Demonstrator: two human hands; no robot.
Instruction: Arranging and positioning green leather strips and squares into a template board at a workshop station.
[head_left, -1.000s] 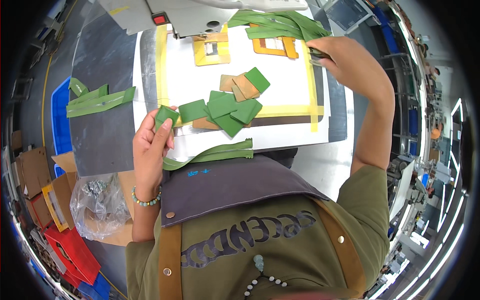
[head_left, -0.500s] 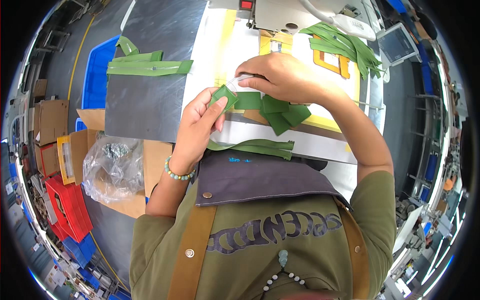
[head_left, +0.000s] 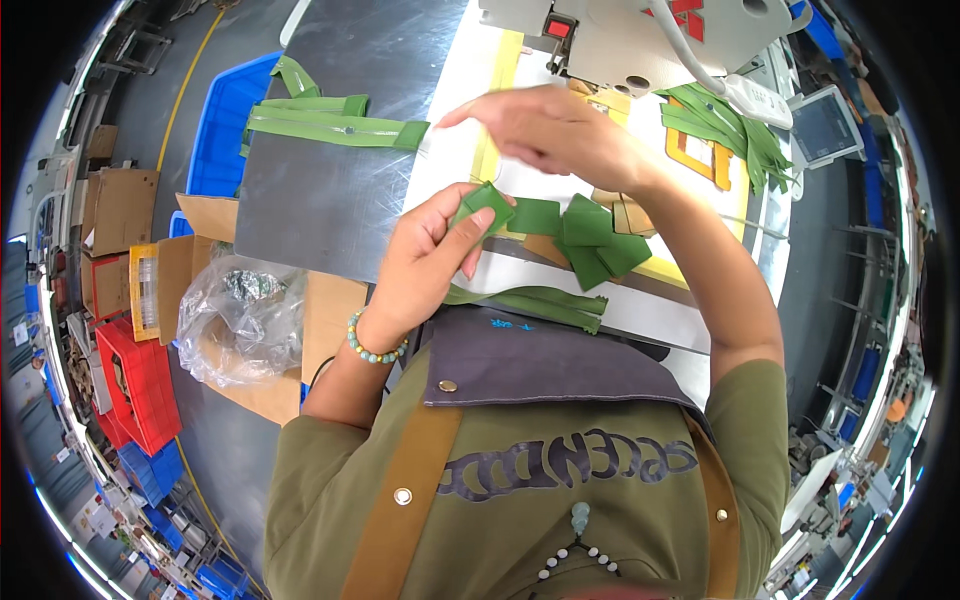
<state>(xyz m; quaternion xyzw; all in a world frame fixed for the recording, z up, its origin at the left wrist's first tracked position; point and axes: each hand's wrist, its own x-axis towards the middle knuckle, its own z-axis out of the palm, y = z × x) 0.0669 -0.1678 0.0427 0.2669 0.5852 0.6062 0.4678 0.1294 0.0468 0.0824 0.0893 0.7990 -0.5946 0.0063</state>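
Observation:
My left hand (head_left: 435,245) pinches a small folded square of green fabric (head_left: 488,208) between thumb and fingers, over the white work surface. My right hand (head_left: 550,135) is raised above and beyond it, index finger stretched to the left, other fingers curled; nothing shows in it. That fingertip comes close to the end of a green zipper strip (head_left: 340,127) lying across the dark metal table. Several green fabric squares (head_left: 590,235) lie overlapped right of my left hand. Another green strip (head_left: 545,302) runs along the near edge, by my apron.
A sewing machine head (head_left: 660,45) stands at the back, with green strips (head_left: 730,125) and a yellow frame (head_left: 690,155) to its right. A small screen (head_left: 827,127) is further right. On the left are a blue bin (head_left: 225,135), an open carton with a plastic bag (head_left: 240,325) and red crates (head_left: 135,385).
My right hand has moved left and away from the held square; the silver tool seen at its fingertips no longer shows. The left hand keeps its hold. The whole view has shifted.

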